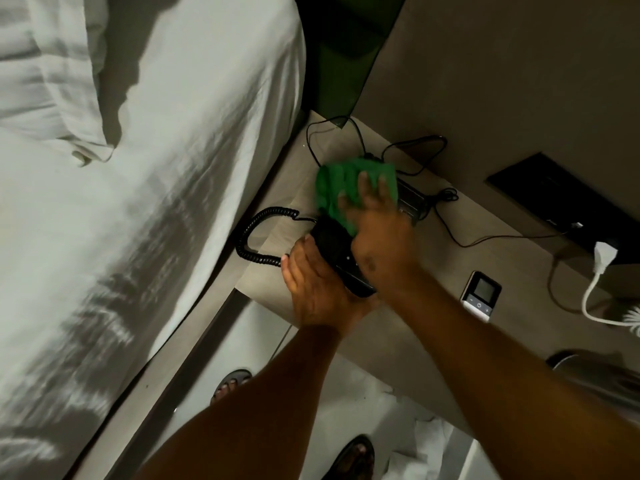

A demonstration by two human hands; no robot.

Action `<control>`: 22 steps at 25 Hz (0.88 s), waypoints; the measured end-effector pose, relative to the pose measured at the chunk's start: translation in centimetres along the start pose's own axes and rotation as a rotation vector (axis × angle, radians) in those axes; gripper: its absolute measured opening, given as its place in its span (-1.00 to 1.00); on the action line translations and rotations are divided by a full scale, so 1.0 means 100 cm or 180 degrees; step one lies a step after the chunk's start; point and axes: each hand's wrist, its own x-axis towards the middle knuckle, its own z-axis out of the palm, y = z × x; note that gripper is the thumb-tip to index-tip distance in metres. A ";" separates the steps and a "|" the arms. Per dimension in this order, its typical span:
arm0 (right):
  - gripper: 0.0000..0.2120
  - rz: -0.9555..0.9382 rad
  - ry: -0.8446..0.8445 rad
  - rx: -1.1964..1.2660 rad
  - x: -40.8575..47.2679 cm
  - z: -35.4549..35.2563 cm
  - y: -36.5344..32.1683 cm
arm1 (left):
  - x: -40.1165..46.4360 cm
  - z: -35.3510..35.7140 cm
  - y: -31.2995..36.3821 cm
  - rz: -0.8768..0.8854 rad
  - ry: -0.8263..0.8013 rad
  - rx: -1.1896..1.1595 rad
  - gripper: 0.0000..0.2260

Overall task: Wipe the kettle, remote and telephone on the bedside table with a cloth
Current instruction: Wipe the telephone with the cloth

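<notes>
Hands are both on the telephone [346, 261], which sits on the wooden bedside table [433, 306] right next to the bed [156, 202]. Left hand [318, 289] is wrapped around the near end of the black phone, fingers curled over its left edge, so it's gripping the phone. Right hand [377, 230] is laid flat with fingers spread on a green cloth [343, 188], pressing it down onto the far part of the phone. So that hand isn't closed around anything, it's just palm-down on the cloth.

Coiled black handset cord [256, 233] loops off the left side of the phone toward the edge of the table by the mattress. Thinner black cables [349, 133] trail out behind the cloth toward the wall, and another one runs off right toward a dark wall panel [554, 199].

Remote [481, 294], a small white thing with a grey screen and a few buttons, lies flat on the table to the right of the phone, not touching it. A white plug and cable [602, 268] hang down at the far right. Shiny metal thing at the bottom right edge, probably the kettle [595, 375], is blurry and partly cut off, so can't say much about it.

Down below you can see the person's sandalled feet [230, 384] on the floor.
</notes>
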 end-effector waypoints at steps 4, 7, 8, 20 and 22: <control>-0.39 -0.0013 -0.0068 0.0223 -0.033 0.015 -0.027 | 0.001 0.000 0.000 -0.0079 -0.0093 -0.0158 -0.11; -0.54 0.0249 0.0421 0.0164 0.010 0.001 -0.011 | 0.001 0.000 0.000 -0.0004 -0.0010 -0.0032 0.12; -0.56 0.0478 0.0526 0.0386 0.032 -0.008 -0.001 | 0.001 0.000 0.000 0.0014 0.0024 -0.0002 0.18; -0.40 -0.0168 0.0331 0.0242 -0.032 0.016 -0.016 | 0.001 0.004 -0.002 0.0018 -0.0012 -0.0066 0.00; -0.54 0.0071 0.0567 0.0022 0.005 0.008 -0.004 | 0.000 0.002 0.000 0.0004 0.0090 -0.0101 0.14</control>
